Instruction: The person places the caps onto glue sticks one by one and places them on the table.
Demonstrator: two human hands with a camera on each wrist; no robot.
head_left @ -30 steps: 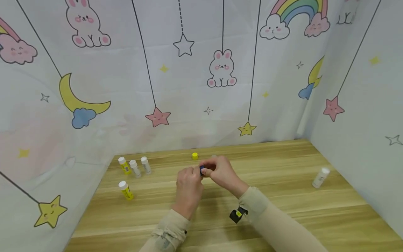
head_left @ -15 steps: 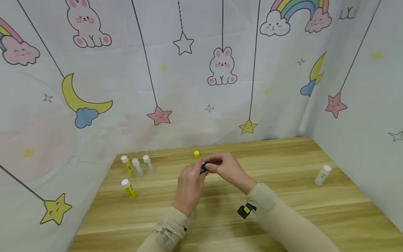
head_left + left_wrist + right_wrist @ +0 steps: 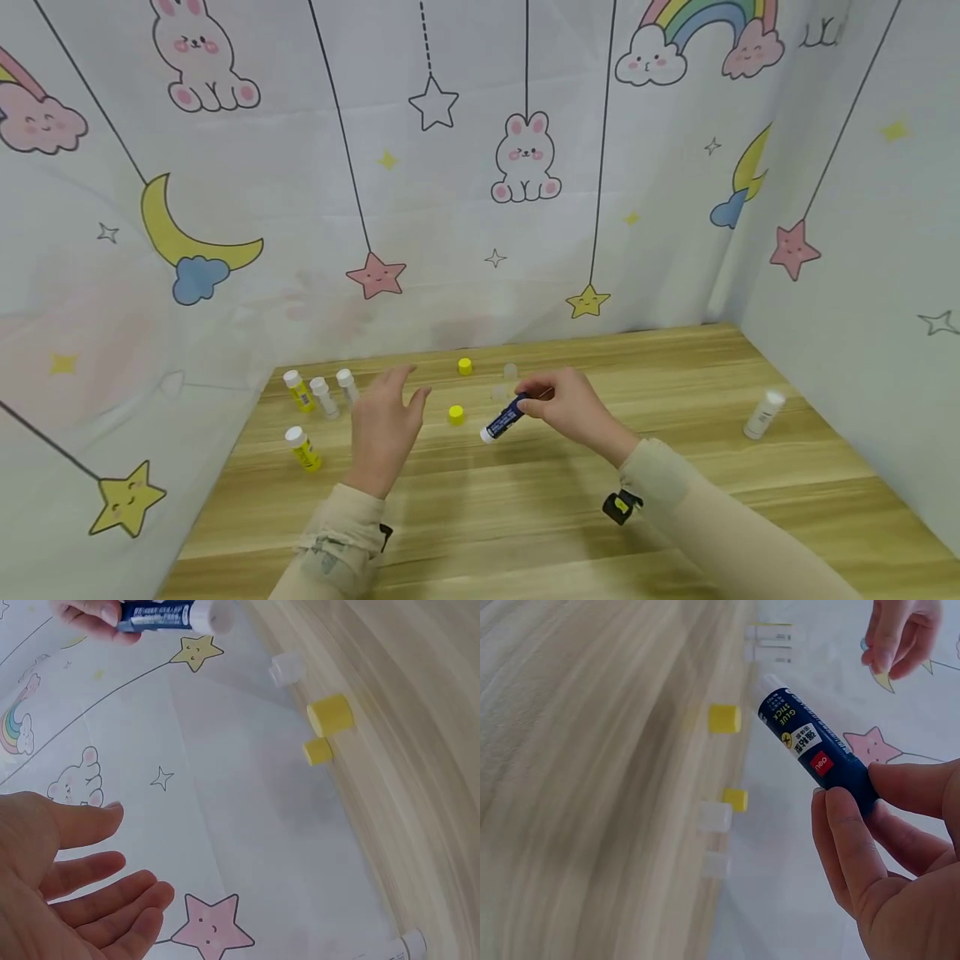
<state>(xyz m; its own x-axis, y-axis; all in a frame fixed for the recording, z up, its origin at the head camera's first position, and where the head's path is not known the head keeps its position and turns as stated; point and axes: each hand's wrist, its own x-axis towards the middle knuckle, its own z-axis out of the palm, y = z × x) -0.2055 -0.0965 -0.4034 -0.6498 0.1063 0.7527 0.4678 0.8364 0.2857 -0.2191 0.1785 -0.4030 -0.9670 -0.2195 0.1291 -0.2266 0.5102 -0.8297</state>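
My right hand pinches a dark blue glue stick between thumb and fingertips. In the right wrist view the glue stick shows its label, and its white end points up and away from the palm. Held tilted above the table, it has its white end toward the lower left in the head view. To the left, my left hand is in the air with nothing in it, thumb and fingers spread apart. A yellow cap lies on the table between the hands.
Behind are another yellow cap and two whitish caps, one a translucent cap. White-capped glue sticks stand at the left, including a yellow glue stick and a white glue stick. One white glue stick stands far right. Printed curtains border the table.
My left hand has let go of the glue stick and moved left, its fingers opening. My right hand has drawn slightly right with the glue stick. A second yellow cap and the whitish caps now show.
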